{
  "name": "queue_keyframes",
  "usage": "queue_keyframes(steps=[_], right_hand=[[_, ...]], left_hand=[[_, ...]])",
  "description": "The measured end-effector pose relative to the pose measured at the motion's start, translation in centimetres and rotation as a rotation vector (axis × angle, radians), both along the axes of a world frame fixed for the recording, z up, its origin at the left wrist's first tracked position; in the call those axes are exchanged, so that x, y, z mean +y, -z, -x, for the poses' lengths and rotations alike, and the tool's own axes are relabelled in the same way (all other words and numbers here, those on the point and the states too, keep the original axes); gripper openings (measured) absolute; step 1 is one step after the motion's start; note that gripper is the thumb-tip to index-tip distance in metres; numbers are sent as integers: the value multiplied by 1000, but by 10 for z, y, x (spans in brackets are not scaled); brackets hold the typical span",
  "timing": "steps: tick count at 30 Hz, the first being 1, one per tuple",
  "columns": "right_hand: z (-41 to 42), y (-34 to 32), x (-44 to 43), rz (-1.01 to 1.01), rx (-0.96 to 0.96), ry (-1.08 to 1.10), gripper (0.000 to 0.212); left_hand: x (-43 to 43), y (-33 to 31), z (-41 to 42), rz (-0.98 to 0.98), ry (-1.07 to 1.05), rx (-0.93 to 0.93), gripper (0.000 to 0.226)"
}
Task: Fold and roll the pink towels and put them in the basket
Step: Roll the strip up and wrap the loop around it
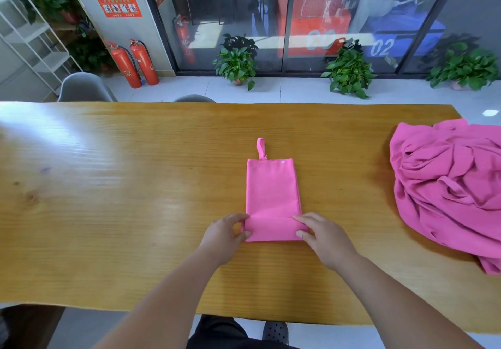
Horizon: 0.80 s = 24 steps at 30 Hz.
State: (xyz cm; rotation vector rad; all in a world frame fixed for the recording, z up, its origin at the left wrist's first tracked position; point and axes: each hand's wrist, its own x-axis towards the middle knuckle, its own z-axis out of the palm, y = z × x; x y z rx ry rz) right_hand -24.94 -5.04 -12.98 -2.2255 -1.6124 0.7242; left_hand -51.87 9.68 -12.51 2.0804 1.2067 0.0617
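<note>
Now left hand (226, 233) and right hand (321, 236) pinch the pink towel (272, 191); blue box (406, 36) behind reads "02".

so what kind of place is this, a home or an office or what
Probably an office or shared workspace, not a home: red fire extinguishers below a safety notice, a glass partition wall lined with potted plants, and a long wooden table.

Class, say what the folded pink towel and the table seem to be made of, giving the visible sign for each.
Folded pink towel: likely thin, matte fabric, perhaps microfibre; it lies in flat, crisp folds without visible pile. Table: seemingly varnished wood; grain lines, a knot and glossy glare show.
</note>
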Motion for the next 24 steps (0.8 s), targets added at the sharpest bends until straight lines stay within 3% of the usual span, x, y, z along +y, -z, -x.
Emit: queue_keyframes(steps=[3, 6, 8, 11, 13, 15, 19, 24], right_hand=[[-2, 1, -4, 31, 138, 43, 39], [0, 5, -7, -6, 116, 112, 37], [7, 3, -8, -88, 5, 152, 28], [20, 2, -6, -246, -153, 147, 9], [26, 9, -8, -335, -264, 90, 8], [24, 21, -15, -410, -353, 15, 20], [15, 25, -22, -304, -328, -28, 55], [4, 8, -1, -113, -48, 62, 43]], left_hand=[[11, 9, 11, 118, 17, -19, 46], [13, 13, 12, 163, -18, -47, 52], [6, 10, 8, 32, -40, -68, 52], [-12, 11, 4, -330, 13, -49, 34], [-23, 17, 4, -471, 48, -27, 24], [-30, 21, 5, -529, 51, -14, 27], [-32, 18, 5, -473, 69, 65, 57], [-13, 2, -1, -234, 32, 70, 52]])
